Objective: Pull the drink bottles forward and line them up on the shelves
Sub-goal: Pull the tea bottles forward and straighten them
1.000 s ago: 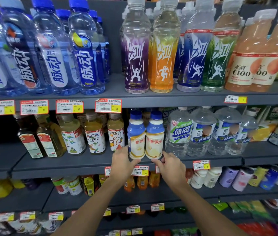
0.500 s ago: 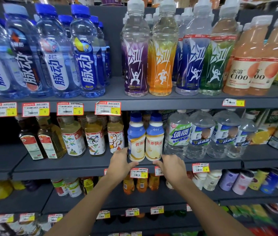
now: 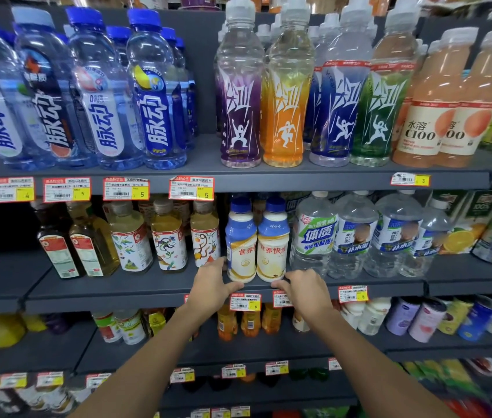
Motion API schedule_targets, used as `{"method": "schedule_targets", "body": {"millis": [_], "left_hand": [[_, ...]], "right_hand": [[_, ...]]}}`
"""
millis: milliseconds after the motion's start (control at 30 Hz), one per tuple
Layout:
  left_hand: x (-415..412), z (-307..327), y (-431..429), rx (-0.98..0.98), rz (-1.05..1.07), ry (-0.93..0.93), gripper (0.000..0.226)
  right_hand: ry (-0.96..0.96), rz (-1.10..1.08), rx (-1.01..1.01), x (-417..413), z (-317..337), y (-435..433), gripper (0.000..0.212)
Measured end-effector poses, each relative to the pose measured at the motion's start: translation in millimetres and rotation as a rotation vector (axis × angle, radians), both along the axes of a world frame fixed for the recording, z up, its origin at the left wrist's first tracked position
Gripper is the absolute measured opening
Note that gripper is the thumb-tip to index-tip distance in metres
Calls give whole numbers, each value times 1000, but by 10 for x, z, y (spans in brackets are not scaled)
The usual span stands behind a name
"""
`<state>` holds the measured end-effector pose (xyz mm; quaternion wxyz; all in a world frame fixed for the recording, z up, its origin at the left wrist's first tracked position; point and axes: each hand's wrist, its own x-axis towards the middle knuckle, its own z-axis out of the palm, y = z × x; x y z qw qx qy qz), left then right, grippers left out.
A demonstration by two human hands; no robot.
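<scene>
Two cream-and-blue milk drink bottles stand side by side at the front of the middle shelf [image 3: 148, 292]: the left bottle [image 3: 241, 248] and the right bottle [image 3: 272, 248]. My left hand [image 3: 213, 286] cups the base of the left bottle, fingers on its left side and thumb in front. My right hand [image 3: 306, 289] holds the base of the right bottle the same way from the right. Both bottles are upright and touching each other.
Tea bottles [image 3: 168, 236] stand close on the left, clear water bottles [image 3: 315, 233] close on the right. The top shelf carries blue sports drinks [image 3: 151, 95] and coloured bottles [image 3: 284, 95]. Price tags [image 3: 244, 301] hang on the shelf edge under my hands. Lower shelves hold small bottles and cans.
Both hands have stayed at the bases of the two milk drink bottles and shifted slightly toward the shelf's front edge. The view has tilted a little.
</scene>
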<state>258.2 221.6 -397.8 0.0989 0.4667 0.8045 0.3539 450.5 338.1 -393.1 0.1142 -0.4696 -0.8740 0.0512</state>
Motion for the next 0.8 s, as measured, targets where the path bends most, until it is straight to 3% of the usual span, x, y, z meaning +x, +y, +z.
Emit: {"method": "schedule_targets", "body": {"millis": [600, 800], "left_hand": [[-69, 48, -140, -11, -9, 100, 60], [-356, 10, -589, 107, 102, 88, 38]], "right_hand": [[-27, -18, 27, -40, 183, -195, 51], [173, 119, 174, -390, 144, -618, 55]]}}
